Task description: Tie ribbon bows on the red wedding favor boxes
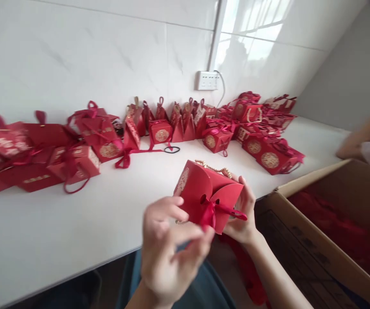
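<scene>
A red gift box point(193, 189) with gold rope handles and a gold round print is held up over the table's front edge. My right hand point(244, 214) grips it from its right side, with fingers wrapped behind it. A red ribbon point(209, 212) passes through two holes where the curved flaps meet. In front of the box, my left hand point(175, 246) pinches the ribbon's hanging end between thumb and forefinger; its other fingers are loosely curled and slightly blurred.
Red boxes point(38, 176) crowd the white table point(123, 210) at left, with more boxes point(270, 159) at right and cone-shaped ones point(176, 124) along the wall. A black loop point(172, 149) lies mid-table. An open carton point(326, 240) holds red items; another person's arm point(365, 133) is beyond.
</scene>
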`<state>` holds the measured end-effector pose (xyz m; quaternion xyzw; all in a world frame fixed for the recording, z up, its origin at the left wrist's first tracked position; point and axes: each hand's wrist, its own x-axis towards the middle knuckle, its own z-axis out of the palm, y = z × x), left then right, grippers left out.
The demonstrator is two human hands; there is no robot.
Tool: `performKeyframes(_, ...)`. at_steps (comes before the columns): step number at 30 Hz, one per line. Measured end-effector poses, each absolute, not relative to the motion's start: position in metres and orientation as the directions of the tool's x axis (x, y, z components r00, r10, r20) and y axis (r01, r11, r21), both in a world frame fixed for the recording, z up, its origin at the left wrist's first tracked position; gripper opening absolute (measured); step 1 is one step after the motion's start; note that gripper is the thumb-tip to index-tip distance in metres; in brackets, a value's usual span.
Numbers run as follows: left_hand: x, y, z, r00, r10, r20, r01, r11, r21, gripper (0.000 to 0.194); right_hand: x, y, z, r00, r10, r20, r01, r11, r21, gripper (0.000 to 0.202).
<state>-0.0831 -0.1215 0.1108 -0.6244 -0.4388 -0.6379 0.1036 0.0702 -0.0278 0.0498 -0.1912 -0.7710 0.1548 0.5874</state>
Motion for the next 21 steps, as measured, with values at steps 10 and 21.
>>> performKeyframes(10,-0.053,-0.032,0.051,0.013,0.913,0.408,0.635,-0.323,0.702,0.027,0.233,-0.066,0.107,0.263,0.937,0.231,-0.128,0.271,-0.954,0.055)
performKeyframes(21,-0.031,-0.01,-0.01,0.46,0.646,0.609,0.796,-0.604,0.039,0.044,0.41,-0.055,0.101,0.556,0.75,-0.358,-0.472,-0.07,-0.879,0.031)
